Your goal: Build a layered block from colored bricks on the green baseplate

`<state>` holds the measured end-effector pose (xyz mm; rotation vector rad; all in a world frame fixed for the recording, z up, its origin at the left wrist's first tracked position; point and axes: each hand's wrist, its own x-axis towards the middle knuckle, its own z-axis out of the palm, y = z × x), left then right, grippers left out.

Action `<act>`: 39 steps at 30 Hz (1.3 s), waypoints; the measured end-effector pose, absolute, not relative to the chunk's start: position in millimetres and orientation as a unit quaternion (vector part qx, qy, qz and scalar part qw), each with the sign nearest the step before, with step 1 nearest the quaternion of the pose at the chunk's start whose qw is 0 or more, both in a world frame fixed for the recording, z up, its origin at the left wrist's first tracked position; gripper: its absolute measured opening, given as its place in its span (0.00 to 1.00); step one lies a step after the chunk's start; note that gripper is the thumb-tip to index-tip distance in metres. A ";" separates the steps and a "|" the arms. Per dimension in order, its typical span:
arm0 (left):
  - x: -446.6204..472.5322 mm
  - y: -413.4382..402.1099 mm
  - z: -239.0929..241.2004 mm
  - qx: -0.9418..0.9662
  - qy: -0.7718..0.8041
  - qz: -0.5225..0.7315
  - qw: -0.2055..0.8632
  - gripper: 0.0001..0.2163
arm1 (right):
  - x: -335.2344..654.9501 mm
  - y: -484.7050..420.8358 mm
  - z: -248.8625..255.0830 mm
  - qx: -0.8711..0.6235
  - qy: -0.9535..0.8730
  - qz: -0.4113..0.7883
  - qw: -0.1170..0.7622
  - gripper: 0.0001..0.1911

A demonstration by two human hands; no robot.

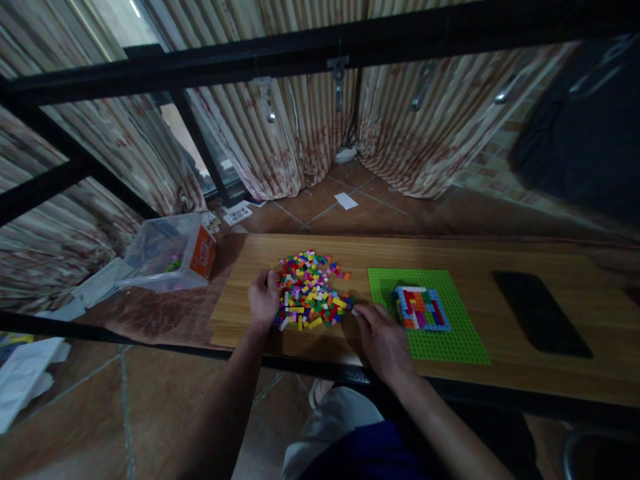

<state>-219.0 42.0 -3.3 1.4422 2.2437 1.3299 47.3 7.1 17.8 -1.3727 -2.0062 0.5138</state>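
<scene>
A heap of small multicoloured toy building bricks [311, 290] lies loose on the wooden board. At the heap's left edge is my left hand [264, 298], its fingers curled in; whatever they hold, if anything, is hidden. My right hand [386, 339] is between the heap and the green baseplate [457, 333], with thumb and forefinger pinched together. A tiny pale spot shows at those fingertips, too small to name. On the baseplate stands a low brick build [423, 309], with a light blue and white border around red, orange and other coloured bricks.
A dark flat slab [541, 313] lies on the wooden tabletop [360, 248] at the right. To the left, a clear plastic tub [165, 257] with an orange label holds a few bricks. Black metal bars [300, 57] cross in front of striped curtains. Papers [346, 201] lie on the tiled floor.
</scene>
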 end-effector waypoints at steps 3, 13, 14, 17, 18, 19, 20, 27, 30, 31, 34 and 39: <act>-219.1 42.1 -3.8 0.484 0.745 0.452 0.080 0.15 | 54.0 2.5 26.6 -0.512 -0.697 0.314 0.392 0.12; -216.4 40.5 0.3 0.479 0.743 0.458 0.093 0.15 | 111.0 7.3 57.9 -0.474 -0.222 0.697 0.491 0.11; -215.9 40.2 1.2 0.478 0.745 0.457 0.091 0.15 | 117.8 8.6 60.3 -0.471 -0.206 0.701 0.494 0.10; -214.9 39.7 3.6 0.475 0.746 0.458 0.092 0.15 | 135.1 12.3 61.5 -0.476 -0.205 0.684 0.513 0.11; -214.7 39.7 4.3 0.475 0.745 0.459 0.093 0.14 | 139.6 13.8 59.9 -0.484 -0.219 0.669 0.521 0.12; -214.6 39.7 5.0 0.476 0.745 0.458 0.095 0.14 | 143.6 15.5 57.6 -0.492 -0.238 0.651 0.527 0.13; -214.7 39.8 5.5 0.477 0.745 0.456 0.095 0.14 | 147.2 17.6 54.7 -0.500 -0.259 0.631 0.534 0.14; -215.9 41.0 8.0 0.485 0.752 0.439 0.080 0.12 | 165.7 41.7 40.5 -0.600 -0.451 0.427 0.503 0.18; -215.7 40.7 9.2 0.485 0.757 0.431 0.080 0.13 | 167.8 50.7 38.5 -0.629 -0.558 0.316 0.439 0.17; -215.6 40.7 9.5 0.485 0.757 0.430 0.081 0.13 | 167.2 53.1 37.6 -0.624 -0.591 0.291 0.421 0.16; -215.9 40.9 10.2 0.488 0.758 0.425 0.080 0.13 | 163.3 59.3 33.4 -0.595 -0.657 0.245 0.392 0.14; -216.7 41.2 10.5 0.492 0.760 0.417 0.080 0.14 | 160.6 68.4 24.5 -0.591 -0.677 0.216 0.382 0.12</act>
